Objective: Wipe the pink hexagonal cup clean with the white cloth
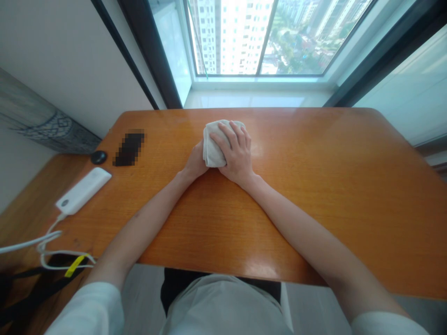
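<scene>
A folded pale grey cloth (pixel 213 148) is between my two hands near the far middle of the wooden desk (pixel 314 195). From the right, my right hand (pixel 239 156) lies over the cloth, its fingers bent across the top. My left hand (pixel 198 160) grips the cloth from the left side; its fingers are hidden under or behind the cloth. Both forearms reach forward over the desk. Whether the cloth touches the desk top is hard to tell.
At the left are a dark blurred-out object (pixel 129 148), a small round black object (pixel 98 157) and a white power strip (pixel 84 190) with white cables (pixel 49 246). A yellow tag (pixel 75 266) sits near the cables. A window (pixel 265 42) stands behind the desk.
</scene>
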Available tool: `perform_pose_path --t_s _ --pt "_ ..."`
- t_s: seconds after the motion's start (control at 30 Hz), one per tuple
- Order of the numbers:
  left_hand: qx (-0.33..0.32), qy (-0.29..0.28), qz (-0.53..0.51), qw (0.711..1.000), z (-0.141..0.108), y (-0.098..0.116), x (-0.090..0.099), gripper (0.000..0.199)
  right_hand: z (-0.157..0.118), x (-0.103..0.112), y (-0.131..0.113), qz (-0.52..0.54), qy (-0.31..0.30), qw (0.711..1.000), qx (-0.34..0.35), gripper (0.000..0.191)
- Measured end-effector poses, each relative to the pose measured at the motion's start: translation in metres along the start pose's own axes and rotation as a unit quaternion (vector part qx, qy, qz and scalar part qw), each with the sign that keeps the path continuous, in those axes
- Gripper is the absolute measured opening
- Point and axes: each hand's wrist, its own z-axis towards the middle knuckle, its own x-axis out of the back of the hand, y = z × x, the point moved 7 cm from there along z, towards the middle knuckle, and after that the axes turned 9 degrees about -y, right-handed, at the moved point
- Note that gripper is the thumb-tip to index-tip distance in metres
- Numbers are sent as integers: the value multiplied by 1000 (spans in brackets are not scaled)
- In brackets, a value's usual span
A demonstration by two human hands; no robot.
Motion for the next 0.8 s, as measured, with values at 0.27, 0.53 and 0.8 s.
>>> perform_pose_path --t_s 0.27,0.53,0.8 --pt "6 -6 -10 1000 0 -1 -1 71 0 0 0 -4 -2 1000 -4 69" --pt "0 7 -4 1000 0 -3 -1 61 1 -1 0 3 -20 1000 -9 70" --pt "4 -1 8 1000 -2 2 0 68 0 0 -1 -5 -2 1000 -8 69"
